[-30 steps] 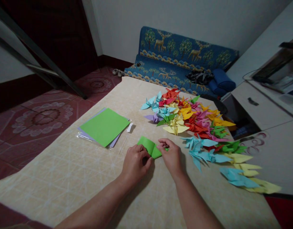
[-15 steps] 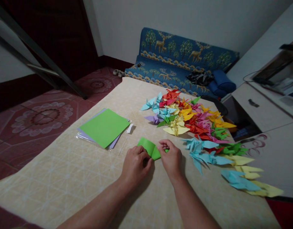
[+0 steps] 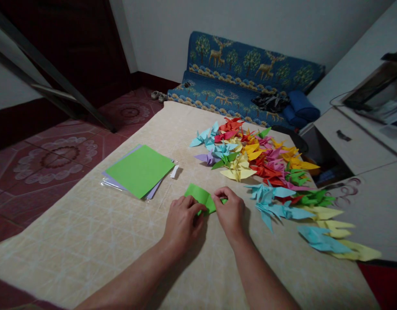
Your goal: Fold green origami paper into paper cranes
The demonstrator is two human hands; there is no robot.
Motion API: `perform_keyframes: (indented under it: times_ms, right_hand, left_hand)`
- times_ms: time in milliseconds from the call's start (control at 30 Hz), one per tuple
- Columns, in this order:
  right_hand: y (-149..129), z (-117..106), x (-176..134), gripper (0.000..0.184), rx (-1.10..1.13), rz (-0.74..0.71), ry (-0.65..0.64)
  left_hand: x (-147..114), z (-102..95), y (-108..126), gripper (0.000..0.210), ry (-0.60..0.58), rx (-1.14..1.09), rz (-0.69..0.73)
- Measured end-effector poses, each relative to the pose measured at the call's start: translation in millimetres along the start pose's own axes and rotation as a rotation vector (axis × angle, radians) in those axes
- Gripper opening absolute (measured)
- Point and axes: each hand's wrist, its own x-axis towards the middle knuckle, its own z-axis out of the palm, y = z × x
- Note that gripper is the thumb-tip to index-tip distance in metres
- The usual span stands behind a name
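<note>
A partly folded piece of green origami paper (image 3: 198, 194) lies on the table between my hands, its near edge covered by fingers. My left hand (image 3: 184, 216) grips its near left part, thumb and fingers curled together. With thumb and forefinger pinched, my right hand (image 3: 228, 210) holds the right side, where a small green flap shows past the fingers. Just right of my right hand are light blue folded paper cranes (image 3: 266, 200), the closest of a large multicoloured heap.
A stack of green and lilac paper sheets (image 3: 140, 170) on a clear plastic sleeve lies left, beside a small white tag (image 3: 174, 171). The cloth-covered table (image 3: 98, 245) meets a blue patterned sofa (image 3: 224, 92) behind. A white cabinet (image 3: 363, 206) stands right.
The right side of the green paper has been drawn inward by my right hand, so less of it sticks out. My left fingers have shifted slightly on the paper.
</note>
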Motion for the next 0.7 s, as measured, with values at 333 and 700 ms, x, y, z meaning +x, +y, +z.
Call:
perform_keyframes:
  times_ms: [333,700]
  right_hand:
    - [0.4,-0.3,0.0,0.004,-0.023,-0.003,0.008]
    - [6.2,-8.9,0.3,0.007,-0.058,-0.082,-0.074]
  left_hand:
    - [5.0,3.8,1.7,0.011,0.044,0.047,0.037]
    - [3.7,8.5,-4.7,0.014,0.006,0.086,0.249]
